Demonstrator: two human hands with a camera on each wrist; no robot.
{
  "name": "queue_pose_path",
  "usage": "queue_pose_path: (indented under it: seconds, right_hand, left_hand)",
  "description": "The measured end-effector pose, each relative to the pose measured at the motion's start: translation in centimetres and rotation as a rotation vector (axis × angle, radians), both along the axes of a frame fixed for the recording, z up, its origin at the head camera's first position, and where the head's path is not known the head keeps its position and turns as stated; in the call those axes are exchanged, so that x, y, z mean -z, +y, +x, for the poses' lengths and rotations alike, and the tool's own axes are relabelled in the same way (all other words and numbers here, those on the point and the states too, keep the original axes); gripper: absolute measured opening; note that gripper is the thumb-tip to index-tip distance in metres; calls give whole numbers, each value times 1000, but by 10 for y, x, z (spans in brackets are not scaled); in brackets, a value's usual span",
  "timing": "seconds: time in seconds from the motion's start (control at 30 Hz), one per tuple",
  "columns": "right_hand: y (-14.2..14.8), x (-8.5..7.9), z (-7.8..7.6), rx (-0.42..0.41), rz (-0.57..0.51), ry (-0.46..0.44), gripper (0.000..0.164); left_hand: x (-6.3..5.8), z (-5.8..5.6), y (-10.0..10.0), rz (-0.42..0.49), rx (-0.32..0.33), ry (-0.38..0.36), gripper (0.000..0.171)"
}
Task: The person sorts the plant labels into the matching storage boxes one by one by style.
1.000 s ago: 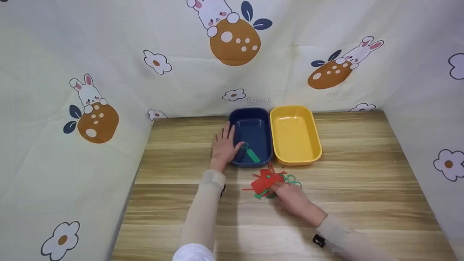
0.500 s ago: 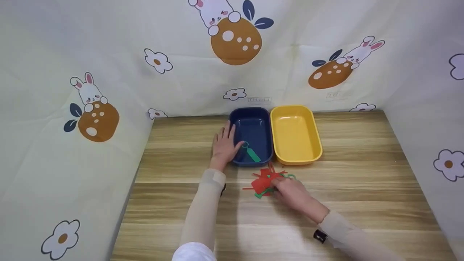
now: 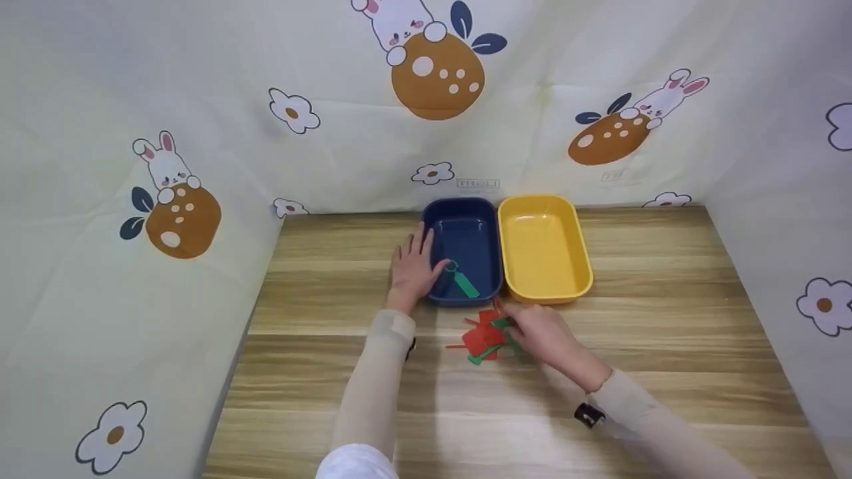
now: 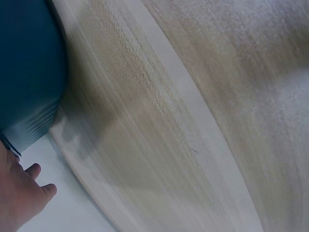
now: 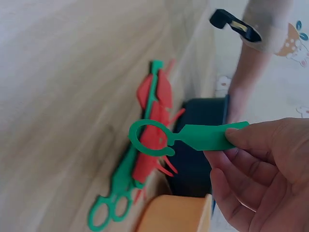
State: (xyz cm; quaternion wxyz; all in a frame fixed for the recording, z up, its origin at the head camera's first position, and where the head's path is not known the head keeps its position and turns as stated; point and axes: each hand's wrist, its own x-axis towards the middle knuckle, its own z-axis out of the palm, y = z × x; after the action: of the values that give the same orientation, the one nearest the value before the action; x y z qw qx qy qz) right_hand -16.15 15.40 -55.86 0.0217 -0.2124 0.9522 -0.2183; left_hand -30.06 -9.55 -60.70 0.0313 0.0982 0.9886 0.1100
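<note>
My left hand (image 3: 411,271) rests with fingers spread along the left rim of the dark blue tray (image 3: 464,236). Its fingertips also show beside that tray in the left wrist view. Inside the tray lies a flat green ring-ended tag (image 3: 466,285). Over the pile in front of the trays, my right hand (image 3: 544,334) pinches another green ring-ended tag (image 5: 205,137) between thumb and fingers, its open ring pointing away from the hand. Beneath are red flat pieces (image 3: 475,340) and green pieces (image 5: 108,208), some with rings, overlapping on the table; the hand hides part of them.
A yellow tray (image 3: 542,249) stands directly right of the blue one, both at the back of the wood-grain table (image 3: 665,319). Behind them hangs a pale cloth (image 3: 346,159) with rabbit and flower prints, which also rises at both sides.
My right hand has lifted from the pile and moved slightly forward toward the trays, with a green ring-ended tag now in its pinch. The left hand has stayed on the blue tray.
</note>
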Motion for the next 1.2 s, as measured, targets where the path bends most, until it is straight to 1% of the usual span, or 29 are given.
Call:
queue_pose_path:
  seconds: [0.13,0.27,0.33,0.53,0.6,0.7,0.8,0.93,1.2]
  right_hand:
    - [3,-11,-10,39,-50,27,12]
    - [4,-19,-18,59,-75,63,8]
    - [5,-23,-22,73,-87,51,7]
    - [3,-36,-34,105,-143,-13,13]
    - [2,-39,-38,109,-163,-8,13]
    - [-1,-43,-44,121,-197,27,12]
    - [-5,-46,-51,133,-232,65,11]
    - [-12,-48,-59,153,-254,87,12]
    - [-22,-41,-78,177,-241,101,12]
  left_hand:
    - [1,-1,-1,-1,0,3,76]
    - [2,-1,-2,1,0,4,76]
    - [2,-1,-2,-6,0,0,76]
    - [4,-2,-2,-17,-3,-6,76]
    - [5,-2,-2,-16,-4,-7,76]
    - [5,-2,-2,-12,-4,-2,76]
    - [6,-2,-2,-8,-4,3,76]
    - [6,-2,-2,-18,-5,-2,76]
    - [3,-1,-1,-1,-1,-8,75]
